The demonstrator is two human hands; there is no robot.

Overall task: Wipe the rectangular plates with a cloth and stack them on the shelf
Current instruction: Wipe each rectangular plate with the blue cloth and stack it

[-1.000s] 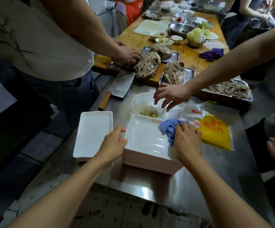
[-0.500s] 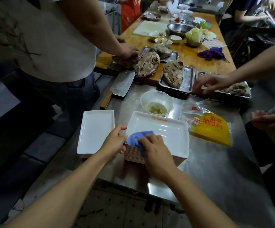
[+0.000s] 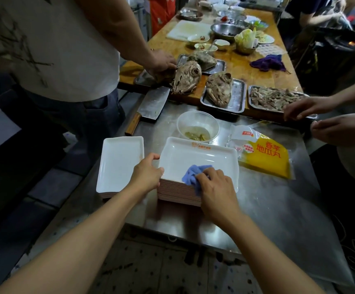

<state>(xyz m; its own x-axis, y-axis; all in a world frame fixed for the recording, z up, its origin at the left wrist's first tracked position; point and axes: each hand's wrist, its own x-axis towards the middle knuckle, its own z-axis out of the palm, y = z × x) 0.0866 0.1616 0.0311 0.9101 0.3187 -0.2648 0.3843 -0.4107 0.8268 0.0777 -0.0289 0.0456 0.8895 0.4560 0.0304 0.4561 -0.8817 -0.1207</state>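
Note:
A tall stack of white rectangular plates point(image 3: 200, 158) with pink undersides stands on the steel table point(image 3: 267, 204). My right hand point(image 3: 216, 187) presses a blue cloth point(image 3: 193, 176) on the top plate's near edge, fingers curled over the cloth. At the stack's left edge my left hand point(image 3: 146, 175) grips the top plate's rim. A shorter stack of the same plates point(image 3: 119, 164) sits to the left, touching nothing but the table.
A clear plastic bowl point(image 3: 197, 126) stands just behind the tall stack. A yellow food bag point(image 3: 263, 155) lies to its right and a cleaver point(image 3: 149, 109) at back left. Metal trays of meat point(image 3: 223, 92) line the wooden table. Other people's hands point(image 3: 299, 107) reach in from the right.
My right hand slid the cloth from the plate's far right corner to its near left edge, then a little right along the near edge. Another person's hand withdrew from above the bowl.

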